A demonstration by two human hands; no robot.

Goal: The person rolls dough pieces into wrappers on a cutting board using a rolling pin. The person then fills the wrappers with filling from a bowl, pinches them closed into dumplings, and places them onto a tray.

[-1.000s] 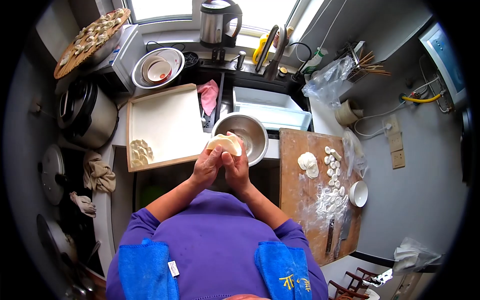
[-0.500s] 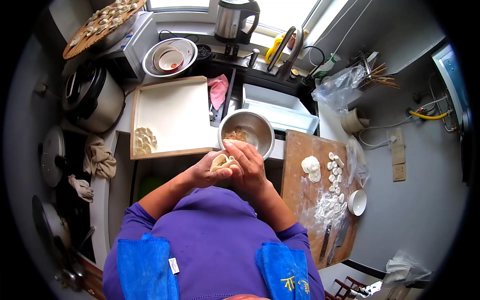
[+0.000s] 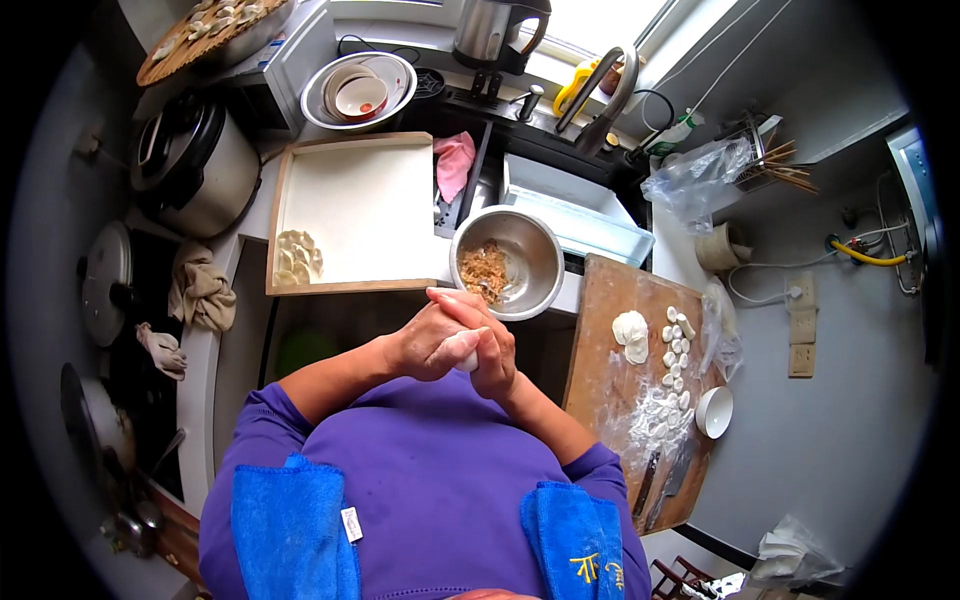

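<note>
My left hand (image 3: 430, 341) and my right hand (image 3: 492, 345) are pressed together in front of my chest, closed around a dumpling (image 3: 467, 362). Only a small pale part of it shows between the fingers. Just beyond my hands stands a steel bowl (image 3: 540, 262) with brown filling (image 3: 483, 272) on its left side. A white tray with a wooden rim (image 3: 355, 215) lies to the left, with several dumplings (image 3: 298, 259) grouped in its near left corner.
At the right, a floured wooden board (image 3: 600, 335) bears flat wrappers (image 3: 631, 335), dough pieces (image 3: 676, 350), a knife (image 3: 648, 482) and a white bowl (image 3: 714, 412). Behind are a faucet (image 3: 612, 95), a clear bin (image 3: 580, 205) and a basin of bowls (image 3: 358, 92). A cooker (image 3: 200, 165) stands left.
The open, folded wrapper in my hands is now mostly hidden, as my hands have closed together over it. They have drawn back from the bowl, exposing its filling. The whole view has shifted.
</note>
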